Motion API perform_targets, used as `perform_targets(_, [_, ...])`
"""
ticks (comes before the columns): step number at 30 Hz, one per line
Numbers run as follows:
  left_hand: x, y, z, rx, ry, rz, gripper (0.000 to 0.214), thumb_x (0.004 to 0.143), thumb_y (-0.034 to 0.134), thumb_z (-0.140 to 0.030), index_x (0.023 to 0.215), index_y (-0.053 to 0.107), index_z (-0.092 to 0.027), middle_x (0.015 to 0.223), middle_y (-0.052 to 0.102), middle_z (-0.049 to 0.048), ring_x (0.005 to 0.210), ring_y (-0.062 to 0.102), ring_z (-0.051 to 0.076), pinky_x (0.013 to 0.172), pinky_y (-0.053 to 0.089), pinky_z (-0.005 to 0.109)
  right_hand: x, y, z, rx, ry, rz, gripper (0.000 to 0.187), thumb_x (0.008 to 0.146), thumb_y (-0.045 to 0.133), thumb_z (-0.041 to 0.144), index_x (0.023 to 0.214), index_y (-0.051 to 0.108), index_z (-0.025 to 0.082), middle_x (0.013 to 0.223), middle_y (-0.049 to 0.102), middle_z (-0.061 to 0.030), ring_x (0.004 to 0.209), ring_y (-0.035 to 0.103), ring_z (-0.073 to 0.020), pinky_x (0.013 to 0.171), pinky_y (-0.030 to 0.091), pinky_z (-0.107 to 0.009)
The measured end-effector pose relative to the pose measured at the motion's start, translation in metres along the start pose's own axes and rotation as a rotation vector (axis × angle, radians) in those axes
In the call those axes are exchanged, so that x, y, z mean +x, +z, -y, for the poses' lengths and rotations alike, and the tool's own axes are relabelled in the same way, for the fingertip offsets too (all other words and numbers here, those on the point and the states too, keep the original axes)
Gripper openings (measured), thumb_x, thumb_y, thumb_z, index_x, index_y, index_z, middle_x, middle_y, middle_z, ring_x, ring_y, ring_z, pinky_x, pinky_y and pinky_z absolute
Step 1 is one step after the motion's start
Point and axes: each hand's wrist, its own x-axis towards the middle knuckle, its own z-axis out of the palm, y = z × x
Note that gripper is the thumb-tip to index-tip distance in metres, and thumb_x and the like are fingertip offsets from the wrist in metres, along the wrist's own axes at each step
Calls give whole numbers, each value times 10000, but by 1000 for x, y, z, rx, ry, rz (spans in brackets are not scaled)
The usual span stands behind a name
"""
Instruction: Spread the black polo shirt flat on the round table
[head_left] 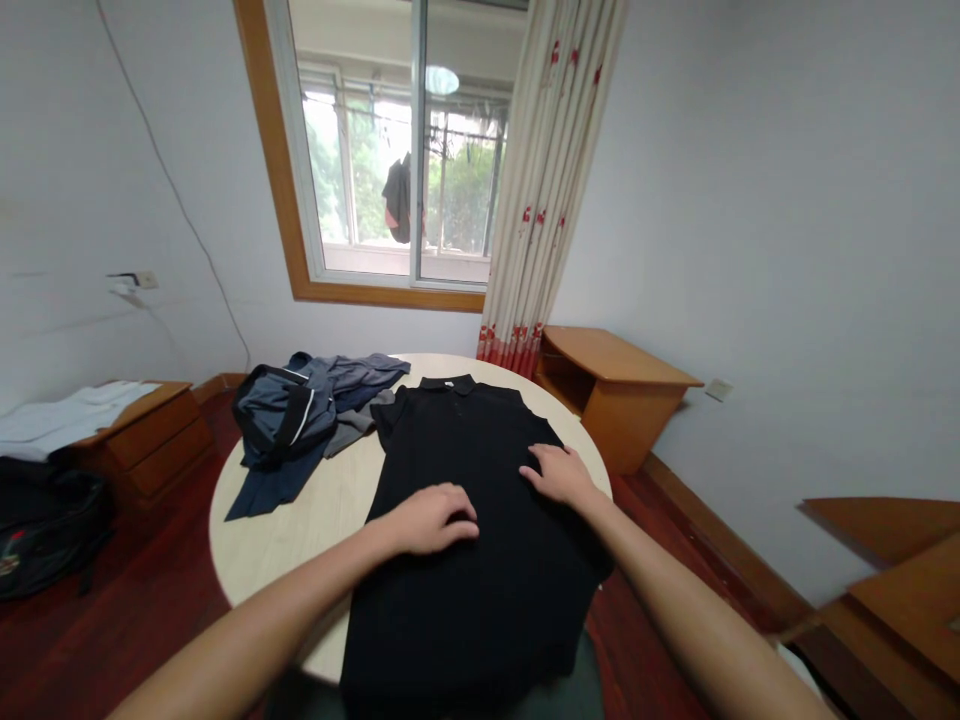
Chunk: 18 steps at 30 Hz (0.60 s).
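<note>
A black polo shirt (465, 560) lies spread flat on a round pale table (285, 530), collar toward the window, its hem hanging over the near edge. My left hand (429, 517) rests palm down on the middle of the shirt with the fingers slightly curled. My right hand (559, 472) lies flat on the shirt's right side near the sleeve, fingers stretched out. Neither hand holds anything.
A pile of dark blue and grey clothes (304, 415) sits on the table's far left. A low wooden cabinet (611, 385) stands by the curtain (547, 190), another wooden cabinet (146, 435) on the left with a black bag (45, 530) beside it. Wooden furniture (900, 590) is at right.
</note>
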Motion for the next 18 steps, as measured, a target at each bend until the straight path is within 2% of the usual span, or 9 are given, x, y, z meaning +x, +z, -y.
perform_targets(2, [16, -2, 34, 142, -149, -83, 404, 956, 533, -430, 1268, 628, -192, 1413, 562, 132, 1333, 491, 285, 1119, 365, 448, 17, 4, 27, 73, -60, -1, 594, 956, 444, 490, 1445, 493, 157, 1514, 463, -150, 1411, 397, -297, 1174, 216, -509])
perform_targets(4, [24, 0, 66, 232, -293, -77, 519, 966, 488, -477, 1402, 523, -196, 1560, 393, 136, 1462, 317, 303, 1189, 230, 531, 37, 15, 50, 130, -122, 48, 626, 963, 431, 510, 1488, 435, 169, 1570, 384, -127, 1457, 331, -278, 1184, 213, -497])
perform_targets(7, [23, 5, 99, 256, -391, -65, 616, 984, 395, -548, 1486, 421, -191, 1612, 288, 124, 1504, 216, 281, 1207, 187, 516, 71, 34, 63, 171, -151, 73, 655, 982, 385, 544, 1529, 366, 184, 1619, 282, -110, 1501, 234, -261, 1198, 181, -497])
perform_targets(10, [17, 0, 116, 302, -408, -127, 603, 974, 422, -533, 1461, 459, -180, 1588, 347, 122, 1469, 304, 280, 1176, 268, 469, 104, 46, 49, 174, -85, 29, 636, 1007, 318, 544, 1525, 373, 179, 1622, 273, -102, 1510, 209, -246, 1207, 163, -490])
perform_targets(12, [17, -13, 125, 370, -433, -229, 518, 972, 441, -487, 1397, 532, -206, 1540, 434, 110, 1404, 402, 284, 1127, 328, 463, 121, 50, 33, 158, -36, 0, 615, 1014, 314, 520, 1512, 397, 169, 1613, 297, -100, 1503, 230, -240, 1209, 169, -475])
perform_targets(15, [25, -45, 147, 469, -563, -365, 436, 987, 401, -427, 1315, 597, -215, 1462, 524, 122, 1334, 465, 303, 1075, 362, 477, 135, 55, 12, 148, -5, -49, 585, 1015, 325, 492, 1488, 440, 168, 1595, 343, -90, 1494, 256, -233, 1210, 179, -456])
perform_targets(18, [38, -79, 177, 462, -750, -332, 435, 984, 380, -375, 1324, 585, -200, 1393, 581, 148, 1304, 488, 335, 1062, 360, 505, 137, 60, 3, 175, -6, -112, 572, 1008, 337, 485, 1456, 487, 163, 1571, 391, -84, 1484, 281, -231, 1210, 191, -440])
